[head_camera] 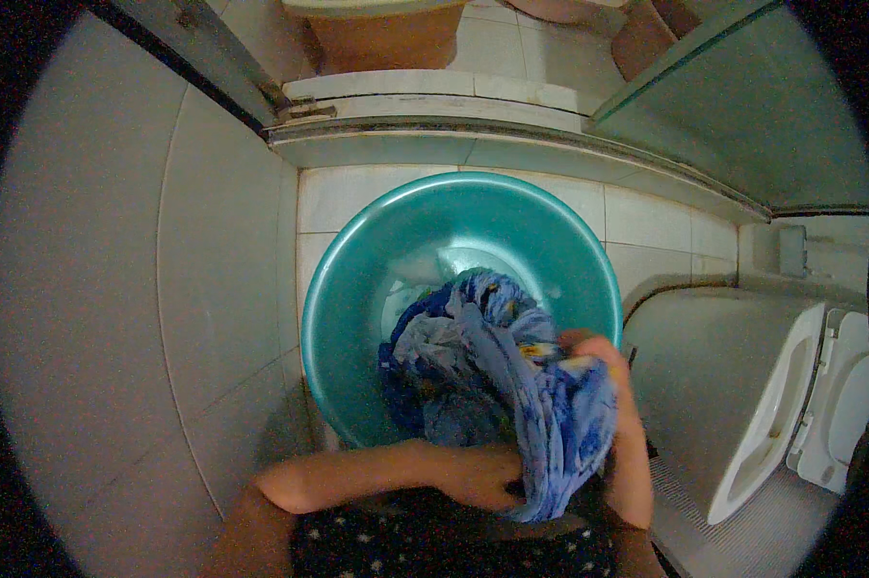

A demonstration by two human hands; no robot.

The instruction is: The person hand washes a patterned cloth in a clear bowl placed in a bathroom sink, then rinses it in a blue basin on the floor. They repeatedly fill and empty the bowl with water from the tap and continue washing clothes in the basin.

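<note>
A wet-looking blue patterned cloth lies bunched in a round teal plastic basin, part of it pulled up over the near right rim towards my body. My right hand grips this raised part by its upper right edge, fingers partly hidden in the folds. Lower down, close to my dark spotted clothing, my left hand holds the hanging end; the fabric covers its fingertips. Darker blue and greyish folds fill the near half of the basin, and I cannot tell whether they are one piece. A pale patch shines on the basin's bottom.
A white toilet with a seat stands on the right, a ribbed mat beside it. Beyond the basin runs a raised tiled sill with a glass panel. An orange-brown tub stands behind it; a tiled wall rises left.
</note>
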